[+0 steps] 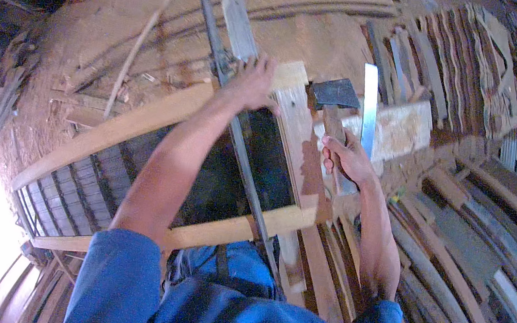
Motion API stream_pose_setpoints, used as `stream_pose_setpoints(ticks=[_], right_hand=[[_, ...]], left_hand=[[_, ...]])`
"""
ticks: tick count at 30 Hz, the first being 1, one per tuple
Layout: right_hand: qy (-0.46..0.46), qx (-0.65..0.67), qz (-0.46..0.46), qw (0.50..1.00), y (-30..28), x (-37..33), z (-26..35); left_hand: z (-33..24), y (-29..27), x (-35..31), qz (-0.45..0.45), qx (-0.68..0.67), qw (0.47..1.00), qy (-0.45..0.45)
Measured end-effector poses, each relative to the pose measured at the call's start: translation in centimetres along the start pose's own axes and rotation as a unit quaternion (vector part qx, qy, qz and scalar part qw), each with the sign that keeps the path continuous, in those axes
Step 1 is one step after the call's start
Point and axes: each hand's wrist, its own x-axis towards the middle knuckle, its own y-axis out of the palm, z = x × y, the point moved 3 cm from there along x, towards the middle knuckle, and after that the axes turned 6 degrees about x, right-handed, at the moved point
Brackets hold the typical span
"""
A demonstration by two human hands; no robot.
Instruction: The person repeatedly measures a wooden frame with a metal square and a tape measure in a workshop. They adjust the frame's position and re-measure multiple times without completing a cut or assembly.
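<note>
My right hand (348,156) is wrapped round the wooden handle of a hatchet (336,93), its dark metal head raised above the right end of a wooden frame (119,126). The frame has two long pale rails and an end crosspiece (291,133). My left hand (255,85) lies over the far corner of the frame, fingers spread, beside the jaw of a long metal bar clamp (244,159). That clamp runs across both rails. Whether the left fingertips press on the wood or the clamp is hard to tell.
A bright flat strip (369,108) stands just past the right hand, near a pale block (402,131). Stacked boards (465,246) fill the right side, and wavy-edged planks (459,65) lie at the far right. Beyond the clamp lies a grey board (236,16) on the brown ground.
</note>
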Motion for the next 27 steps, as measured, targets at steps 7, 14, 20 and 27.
stream_pose_setpoints(ticks=[7,14,20,27], right_hand=[[0.019,0.124,-0.128,0.984,-1.9,-13.0,-5.7],[0.068,0.086,-0.173,0.979,-3.1,-17.6,-10.7],[0.094,0.037,-0.124,0.987,-2.4,-18.4,-11.3],[0.105,-0.018,-0.125,0.986,-1.8,-17.2,-10.7]], left_hand=[[-0.1,-0.1,0.1,0.03,0.045,0.999,0.004],[-0.1,-0.4,0.1,0.047,0.071,0.996,0.006],[0.4,0.4,0.4,0.031,0.067,0.997,0.011],[0.6,0.4,0.6,0.033,0.069,0.997,0.02]])
